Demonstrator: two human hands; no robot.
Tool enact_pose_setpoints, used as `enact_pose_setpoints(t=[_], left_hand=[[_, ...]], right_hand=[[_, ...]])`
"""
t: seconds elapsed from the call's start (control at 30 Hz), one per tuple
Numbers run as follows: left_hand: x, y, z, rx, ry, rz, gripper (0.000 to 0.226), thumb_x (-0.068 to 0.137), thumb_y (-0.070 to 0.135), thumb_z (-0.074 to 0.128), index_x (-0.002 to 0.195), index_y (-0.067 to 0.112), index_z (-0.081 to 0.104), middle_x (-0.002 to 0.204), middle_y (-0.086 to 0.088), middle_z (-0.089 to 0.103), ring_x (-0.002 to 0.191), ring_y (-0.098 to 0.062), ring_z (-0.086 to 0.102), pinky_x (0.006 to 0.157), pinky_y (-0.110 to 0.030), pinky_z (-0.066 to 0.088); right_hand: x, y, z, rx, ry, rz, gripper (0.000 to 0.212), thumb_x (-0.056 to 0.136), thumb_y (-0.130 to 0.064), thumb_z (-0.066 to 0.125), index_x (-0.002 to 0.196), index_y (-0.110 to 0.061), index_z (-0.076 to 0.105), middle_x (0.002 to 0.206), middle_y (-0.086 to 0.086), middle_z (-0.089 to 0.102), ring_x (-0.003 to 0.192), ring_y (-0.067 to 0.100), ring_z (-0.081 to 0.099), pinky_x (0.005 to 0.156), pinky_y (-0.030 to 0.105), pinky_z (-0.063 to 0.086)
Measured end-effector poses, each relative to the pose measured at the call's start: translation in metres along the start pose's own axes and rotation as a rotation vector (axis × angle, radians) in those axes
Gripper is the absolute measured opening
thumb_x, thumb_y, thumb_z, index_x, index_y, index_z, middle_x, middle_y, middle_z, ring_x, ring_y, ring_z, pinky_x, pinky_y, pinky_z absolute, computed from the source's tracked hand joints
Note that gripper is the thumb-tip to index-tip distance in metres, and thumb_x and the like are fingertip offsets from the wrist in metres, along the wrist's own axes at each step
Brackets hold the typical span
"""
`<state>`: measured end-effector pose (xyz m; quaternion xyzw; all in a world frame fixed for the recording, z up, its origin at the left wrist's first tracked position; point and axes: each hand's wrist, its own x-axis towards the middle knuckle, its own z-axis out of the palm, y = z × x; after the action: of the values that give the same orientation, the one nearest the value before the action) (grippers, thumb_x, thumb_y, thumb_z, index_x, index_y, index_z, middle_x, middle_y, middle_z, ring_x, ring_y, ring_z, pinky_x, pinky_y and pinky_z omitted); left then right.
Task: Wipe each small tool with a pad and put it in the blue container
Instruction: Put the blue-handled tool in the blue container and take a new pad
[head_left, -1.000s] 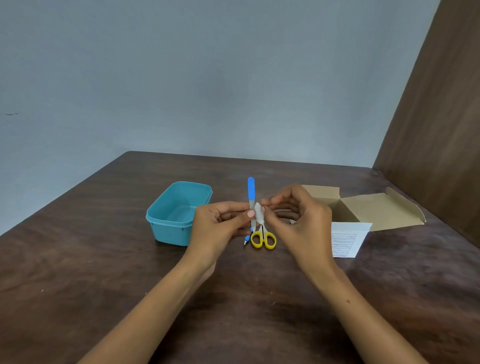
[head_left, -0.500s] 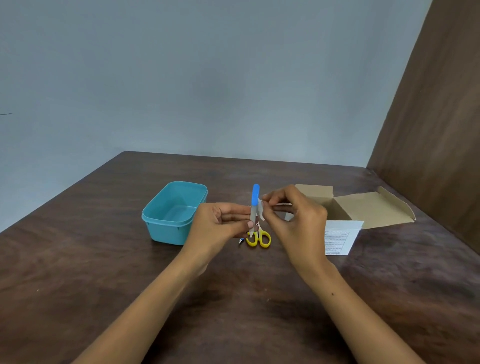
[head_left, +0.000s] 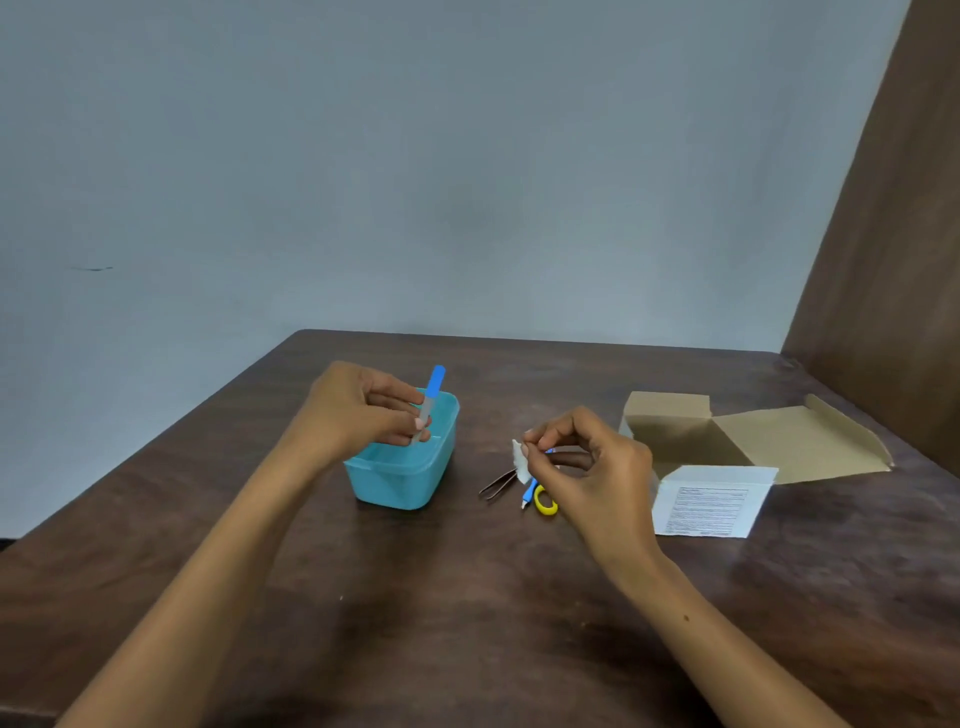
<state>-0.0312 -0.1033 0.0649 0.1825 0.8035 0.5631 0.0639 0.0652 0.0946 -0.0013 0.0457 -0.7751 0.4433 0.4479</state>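
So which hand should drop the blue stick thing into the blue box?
The left hand. It already grips the blue-tipped tool right over the blue container, so it probably only needs to let go. The right hand is off to the side, pinching the white pad.

Both forearms are bare up to the frame's edge, no sleeves showing; the left hand (head_left: 358, 410) and right hand (head_left: 587, 467) are bare too (short, pale fingernails).

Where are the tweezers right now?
The tweezers lie on the table between the blue container and the yellow-handled scissors, just under the right hand.
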Motion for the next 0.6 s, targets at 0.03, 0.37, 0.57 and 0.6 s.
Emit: enact_pose_setpoints(t=[0.03,0.37,0.57,0.6], left_hand=[[0.001,-0.001,-0.005,0.046,-0.019,-0.027,0.024,0.073,-0.01,0.072,0.097,-0.005,0.068,0.082,-0.019,0.073,0.068,-0.018,0.073,0.061,-0.02,0.058],[0.02,-0.005,-0.007,0.34,-0.106,-0.121,0.022,0.072,-0.008,0.074,0.092,0.0,0.071,0.075,-0.013,0.074,0.066,-0.02,0.072,0.064,-0.023,0.059],[0.03,-0.013,0.007,0.49,-0.074,-0.079,0.022,0.076,-0.008,0.07,0.094,0.004,0.071,0.077,-0.01,0.073,0.07,-0.019,0.072,0.07,-0.029,0.06],[0.031,-0.015,0.01,0.53,-0.053,-0.062,0.022,0.077,-0.007,0.068,0.095,0.005,0.072,0.077,-0.009,0.073,0.069,-0.018,0.072,0.072,-0.03,0.06]], right_hand=[[0.0,0.0,0.002,0.003,-0.003,0.0,0.02,0.072,0.001,0.076,0.067,-0.007,0.058,0.073,-0.006,0.069,0.074,0.006,0.068,0.068,0.019,0.055],[-0.003,0.007,0.006,-0.079,-0.064,-0.03,0.017,0.071,-0.001,0.077,0.07,-0.006,0.061,0.075,-0.014,0.066,0.08,-0.001,0.066,0.067,0.01,0.051],[-0.002,0.009,0.004,-0.088,-0.072,-0.013,0.015,0.072,-0.001,0.077,0.071,-0.005,0.062,0.075,-0.01,0.068,0.08,-0.002,0.066,0.067,0.011,0.052],[-0.002,0.01,0.004,-0.092,-0.068,-0.007,0.015,0.072,-0.002,0.077,0.071,-0.005,0.062,0.075,-0.008,0.069,0.08,-0.002,0.066,0.067,0.012,0.053]])
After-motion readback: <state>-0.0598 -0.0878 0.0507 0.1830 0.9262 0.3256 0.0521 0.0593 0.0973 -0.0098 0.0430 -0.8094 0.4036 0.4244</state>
